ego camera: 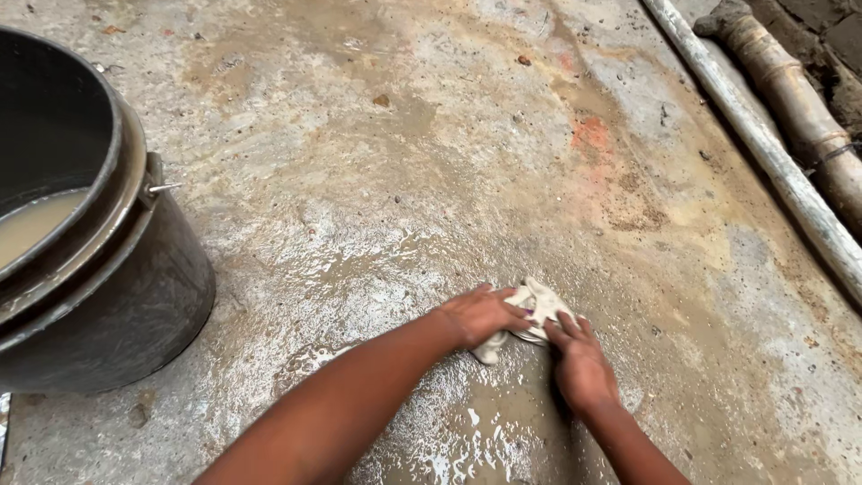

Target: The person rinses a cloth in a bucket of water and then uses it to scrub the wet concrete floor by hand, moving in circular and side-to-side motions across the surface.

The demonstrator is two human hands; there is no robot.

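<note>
Down on the wet concrete floor, left hand and right hand both press a bunched pale cloth (fingers curled over it); firm, overlapping strokes would lift the muddy water best.

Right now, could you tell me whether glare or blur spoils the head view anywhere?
Head view: sharp throughout; bright glare on the wet floor near the hands; the cloth stays readable; the bucket interior is dark; lighting soft, no hard shadows.
</note>
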